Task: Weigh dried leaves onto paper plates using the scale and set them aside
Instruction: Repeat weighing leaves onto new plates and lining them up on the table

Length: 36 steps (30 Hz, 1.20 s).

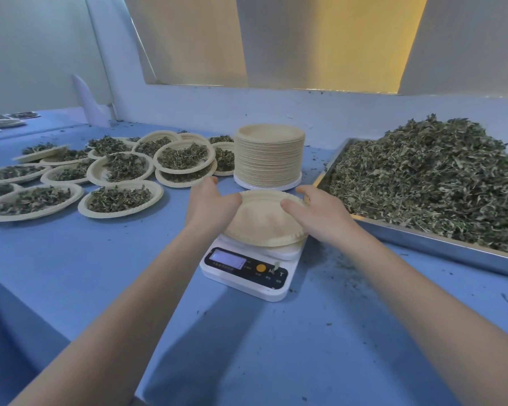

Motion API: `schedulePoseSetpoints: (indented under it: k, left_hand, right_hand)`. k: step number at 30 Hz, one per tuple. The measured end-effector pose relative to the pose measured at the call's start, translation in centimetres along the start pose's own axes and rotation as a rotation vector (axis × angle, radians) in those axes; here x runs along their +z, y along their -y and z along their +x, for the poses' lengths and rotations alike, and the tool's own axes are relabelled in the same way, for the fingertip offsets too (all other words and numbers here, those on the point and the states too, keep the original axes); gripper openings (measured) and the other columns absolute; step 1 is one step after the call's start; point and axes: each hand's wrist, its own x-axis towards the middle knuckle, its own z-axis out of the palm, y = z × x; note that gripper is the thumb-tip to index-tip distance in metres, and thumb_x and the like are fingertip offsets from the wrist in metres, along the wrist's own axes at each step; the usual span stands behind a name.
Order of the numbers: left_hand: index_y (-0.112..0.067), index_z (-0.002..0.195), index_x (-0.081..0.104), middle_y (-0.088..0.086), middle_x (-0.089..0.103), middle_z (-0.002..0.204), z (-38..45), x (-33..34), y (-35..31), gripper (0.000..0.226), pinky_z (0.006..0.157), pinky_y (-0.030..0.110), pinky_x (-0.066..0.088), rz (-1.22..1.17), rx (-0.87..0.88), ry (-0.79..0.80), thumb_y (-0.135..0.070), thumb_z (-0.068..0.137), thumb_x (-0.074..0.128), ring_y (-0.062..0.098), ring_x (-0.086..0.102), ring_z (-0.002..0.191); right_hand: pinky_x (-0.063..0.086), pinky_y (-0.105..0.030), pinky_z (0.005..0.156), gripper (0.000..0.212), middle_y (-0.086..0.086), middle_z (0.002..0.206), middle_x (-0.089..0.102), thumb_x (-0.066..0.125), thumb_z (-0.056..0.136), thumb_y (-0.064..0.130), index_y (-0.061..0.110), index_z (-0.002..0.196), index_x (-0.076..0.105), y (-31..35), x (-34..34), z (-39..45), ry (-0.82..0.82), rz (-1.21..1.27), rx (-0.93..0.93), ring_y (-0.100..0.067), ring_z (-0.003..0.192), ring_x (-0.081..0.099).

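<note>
So both hands, left hand (210,205) and right hand (320,213), hold the empty paper plate (264,221) by opposite rims on the scale (247,269) (flimsy, featherlight, probably bends easily), so rim holds seem smartest.

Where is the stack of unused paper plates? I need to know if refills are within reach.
In the head view, the stack of empty plates stands centre-table just behind the scale, between the filled plates and the tray of dried leaves.

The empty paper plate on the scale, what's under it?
Under the empty plate sits the white scale; its display and buttons show in front. The plate and both hands cover most of the weighing platform.
</note>
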Motion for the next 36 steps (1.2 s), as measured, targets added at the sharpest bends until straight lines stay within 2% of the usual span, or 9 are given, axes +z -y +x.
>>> schedulePoseSetpoints:
  k: [4,10,13,15,17,20,24,31,36]
  left_hand:
    - [-0.016,0.141,0.037,0.001,0.04,0.143,-0.1,0.4,-1.3,0.06,0.064,0.023,0.032,-0.005,0.073,-0.007,-0.023,0.085,0.057,0.002,0.043,0.08]
    - [-0.018,0.138,0.04,0.0,0.037,0.145,-1.1,2.6,-3.6,0.056,0.086,0.024,0.027,0.069,0.227,-0.007,-0.024,0.086,0.057,0.013,0.039,0.126]
    - [-0.02,0.138,0.039,-0.001,0.036,0.145,-1.1,4.0,-5.0,0.055,0.088,0.021,0.024,0.094,0.276,0.021,-0.023,0.086,0.056,0.013,0.034,0.131]
    - [-0.02,0.137,0.041,0.0,0.037,0.144,-0.8,4.3,-5.5,0.054,0.088,0.021,0.024,0.086,0.259,0.025,-0.023,0.086,0.055,0.014,0.034,0.131]
    - [-0.02,0.136,0.042,0.0,0.039,0.142,-0.6,4.3,-5.6,0.052,0.087,0.021,0.025,0.063,0.237,0.012,-0.023,0.085,0.055,0.014,0.037,0.129]
    - [-0.018,0.135,0.045,0.0,0.042,0.14,-0.7,3.8,-5.0,0.052,0.086,0.022,0.028,0.055,0.229,-0.003,-0.022,0.084,0.056,0.014,0.04,0.127]
    - [-0.02,0.133,0.046,-0.002,0.045,0.138,-0.3,2.5,-3.6,0.051,0.083,0.025,0.029,0.03,0.187,-0.028,-0.025,0.083,0.057,0.01,0.043,0.112]
    - [-0.018,0.13,0.048,0.0,0.046,0.134,0.1,1.1,-1.9,0.048,0.078,0.027,0.031,-0.046,0.109,-0.037,-0.021,0.083,0.058,0.007,0.039,0.099]
    - [-0.018,0.132,0.047,0.0,0.045,0.136,0.0,0.5,-1.4,0.05,0.079,0.029,0.032,-0.071,0.073,-0.031,-0.021,0.083,0.058,0.009,0.04,0.1]
  right_hand:
    - [0.029,-0.026,0.089,0.059,0.005,0.145,0.043,0.049,0.091,0.048,0.021,0.143,0.038,-0.3,-0.6,-0.3,0.001,0.054,-0.018,-0.016,0.132,0.039]
    - [0.03,-0.026,0.088,0.064,0.005,0.144,0.043,0.054,0.087,0.052,0.025,0.143,0.036,-1.2,-2.1,-0.9,0.062,0.028,-0.052,-0.016,0.131,0.04]
    - [0.033,-0.028,0.089,0.072,0.004,0.137,0.047,0.063,0.08,0.055,0.023,0.139,0.04,-1.1,-3.2,-1.7,0.129,0.04,-0.049,-0.015,0.121,0.044]
    - [0.036,-0.035,0.094,0.07,0.003,0.122,0.051,0.072,0.07,0.059,0.023,0.125,0.047,-0.8,-3.0,-2.4,0.163,-0.046,-0.117,-0.016,0.11,0.044]
    - [0.028,-0.042,0.105,0.084,0.002,0.12,0.044,0.075,0.061,0.065,0.027,0.128,0.04,-0.7,-2.2,-2.7,0.2,-0.175,-0.17,-0.019,0.117,0.036]
    - [0.012,-0.049,0.115,0.121,-0.008,0.148,0.024,0.075,0.054,0.07,0.026,0.149,0.013,-0.9,-1.5,-2.6,0.298,-0.299,-0.16,-0.023,0.14,0.013]
    - [-0.004,-0.047,0.117,0.137,-0.002,0.159,-0.008,0.077,0.053,0.068,0.024,0.151,-0.007,-0.9,-1.1,-2.6,0.36,-0.361,-0.141,-0.019,0.145,-0.015]
    - [-0.006,-0.045,0.117,0.139,-0.001,0.158,-0.014,0.082,0.056,0.056,0.024,0.149,-0.018,2.1,-0.7,-1.1,0.517,-0.532,-0.064,-0.023,0.145,-0.014]
    - [-0.004,-0.046,0.118,0.143,-0.003,0.158,-0.018,0.084,0.057,0.053,0.025,0.146,-0.025,3.7,-0.5,-0.1,0.603,-0.618,-0.031,-0.024,0.145,-0.016]
